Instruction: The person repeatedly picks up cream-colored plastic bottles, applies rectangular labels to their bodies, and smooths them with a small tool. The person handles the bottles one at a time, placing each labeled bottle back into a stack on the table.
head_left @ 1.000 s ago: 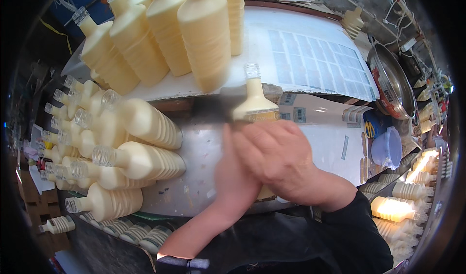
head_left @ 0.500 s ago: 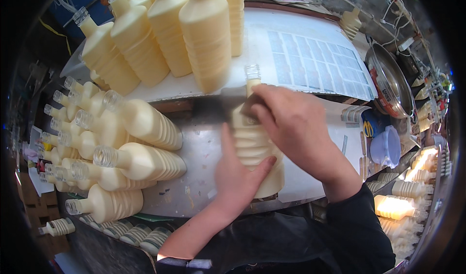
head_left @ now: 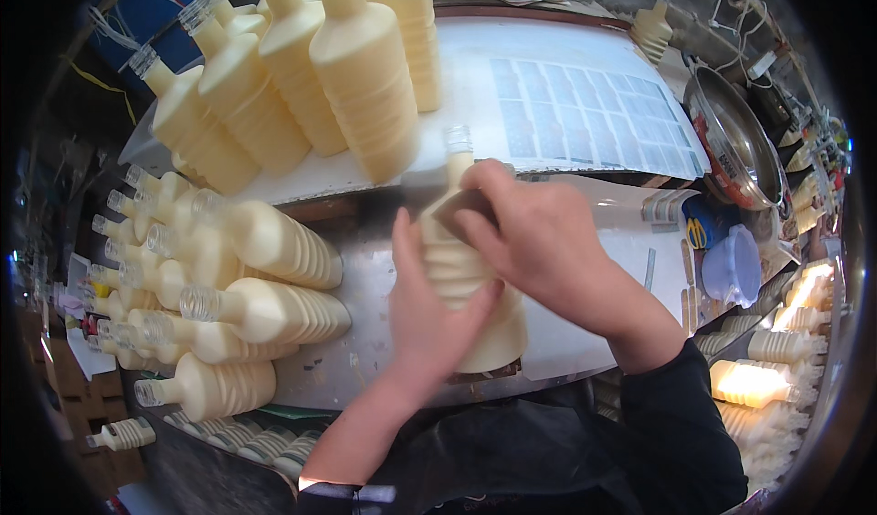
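Observation:
A cream bottle (head_left: 493,337) with ribbed sides and a clear threaded neck stands in front of me at the table edge, its neck pointing away. My left hand (head_left: 425,310) is wrapped round its lower left side, thumb across the front. Over the bottle's shoulder, my right hand (head_left: 553,241) is closed, pinching a dark flat piece (head_left: 448,210) against the surface. That piece is smeared by motion, and its exact kind cannot be made out. The fingers hide part of the bottle's upper right side.
Several cream bottles (head_left: 370,86) stand on the white board at the back left. More bottles (head_left: 265,310) lie stacked at left. A sheet of labels (head_left: 585,113) lies at the back. To the right are a metal pan (head_left: 731,136), yellow-handled scissors (head_left: 697,232) and a lilac tub (head_left: 731,268).
My right hand and the dark piece have shifted slightly down and left over the bottle's shoulder. The left hand has stayed on the bottle. The whole view has turned a little.

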Demonstrator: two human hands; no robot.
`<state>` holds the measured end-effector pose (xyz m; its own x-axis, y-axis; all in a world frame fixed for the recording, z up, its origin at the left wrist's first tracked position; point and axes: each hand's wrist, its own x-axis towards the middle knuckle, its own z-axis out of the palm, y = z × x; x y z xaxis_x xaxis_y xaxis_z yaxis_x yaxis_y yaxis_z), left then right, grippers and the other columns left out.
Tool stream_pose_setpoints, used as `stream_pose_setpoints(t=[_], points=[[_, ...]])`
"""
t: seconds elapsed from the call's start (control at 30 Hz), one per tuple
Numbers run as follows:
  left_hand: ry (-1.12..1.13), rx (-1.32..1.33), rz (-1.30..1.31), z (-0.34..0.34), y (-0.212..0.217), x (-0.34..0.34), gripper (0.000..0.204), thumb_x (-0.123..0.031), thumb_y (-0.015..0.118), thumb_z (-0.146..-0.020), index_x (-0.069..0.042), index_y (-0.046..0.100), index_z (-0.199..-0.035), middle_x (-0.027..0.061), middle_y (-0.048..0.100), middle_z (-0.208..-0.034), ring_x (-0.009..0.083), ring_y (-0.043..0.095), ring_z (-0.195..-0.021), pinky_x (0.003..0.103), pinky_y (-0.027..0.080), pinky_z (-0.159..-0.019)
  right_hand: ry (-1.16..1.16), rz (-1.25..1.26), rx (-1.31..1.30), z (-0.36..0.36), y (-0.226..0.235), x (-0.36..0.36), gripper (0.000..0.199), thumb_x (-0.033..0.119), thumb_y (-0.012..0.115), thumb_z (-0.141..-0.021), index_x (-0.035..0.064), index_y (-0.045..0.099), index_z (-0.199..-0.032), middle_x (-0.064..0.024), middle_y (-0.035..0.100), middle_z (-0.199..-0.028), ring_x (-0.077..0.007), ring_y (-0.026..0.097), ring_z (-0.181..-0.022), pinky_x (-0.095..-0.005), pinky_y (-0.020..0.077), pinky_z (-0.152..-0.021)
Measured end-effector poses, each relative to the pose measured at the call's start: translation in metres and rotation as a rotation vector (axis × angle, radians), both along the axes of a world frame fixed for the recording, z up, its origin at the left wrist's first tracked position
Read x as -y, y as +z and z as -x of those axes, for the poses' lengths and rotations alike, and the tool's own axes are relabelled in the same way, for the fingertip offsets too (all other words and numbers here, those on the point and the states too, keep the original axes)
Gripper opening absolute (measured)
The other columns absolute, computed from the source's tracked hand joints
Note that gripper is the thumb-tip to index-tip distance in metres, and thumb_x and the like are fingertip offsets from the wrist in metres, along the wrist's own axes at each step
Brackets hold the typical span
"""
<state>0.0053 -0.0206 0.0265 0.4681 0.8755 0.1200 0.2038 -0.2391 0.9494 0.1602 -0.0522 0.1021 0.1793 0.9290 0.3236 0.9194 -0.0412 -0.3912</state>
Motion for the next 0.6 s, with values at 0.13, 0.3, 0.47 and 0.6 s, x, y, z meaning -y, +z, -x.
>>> stream_pose_setpoints(t=[0.13, 0.3, 0.47, 0.6], points=[[-0.03, 0.089, 0.355, -0.008, 0.004, -0.024, 0.081, -0.037, 0.072, -0.095, 0.0, 0.031, -0.153, 0.0295, 0.059, -0.136, 0.0364, 0.062, -0.123, 0.042, 0.049, -0.102, -0.126, 0.021, -0.132, -0.021, -0.001, 0.0, 0.024, 0.025, 0.064, -0.094, 0.0046, 0.055, -0.103, -0.0223, 0.068, -0.074, -0.0441, 0.068, -0.072, -0.0526, 0.0521, -0.066], [-0.066, 0.186, 0.459, -0.021, 0.001, -0.032, 0.043, -0.036, 0.049, -0.109, -0.001, 0.051, -0.135, 0.0131, 0.063, -0.121, 0.0174, 0.06, -0.109, 0.035, 0.048, -0.1, -0.177, -0.194, -0.444, -0.029, -0.008, -0.012, 0.028, 0.021, 0.063, -0.096, 0.0043, 0.054, -0.117, -0.0208, 0.069, -0.077, -0.0389, 0.067, -0.071, -0.0453, 0.0511, -0.065], [-0.109, 0.281, 0.51, -0.02, -0.022, -0.037, 0.049, -0.04, 0.03, -0.115, -0.002, 0.051, -0.137, 0.0114, 0.063, -0.125, 0.018, 0.063, -0.11, 0.035, 0.052, -0.099, -0.093, -0.052, -0.445, -0.016, -0.019, -0.015, 0.036, 0.025, 0.061, -0.098, 0.0064, 0.05, -0.126, -0.0234, 0.07, -0.084, -0.0448, 0.068, -0.081, -0.0523, 0.052, -0.075], [-0.081, 0.372, 0.586, -0.019, -0.03, -0.038, 0.052, -0.041, 0.032, -0.114, 0.001, 0.055, -0.135, 0.0145, 0.066, -0.126, 0.0214, 0.067, -0.112, 0.037, 0.053, -0.099, -0.202, -0.194, -0.448, -0.051, -0.05, -0.007, 0.03, 0.017, 0.068, -0.095, 0.0084, 0.058, -0.121, -0.0108, 0.063, -0.071, -0.0205, 0.061, -0.062, -0.0342, 0.0488, -0.062]])
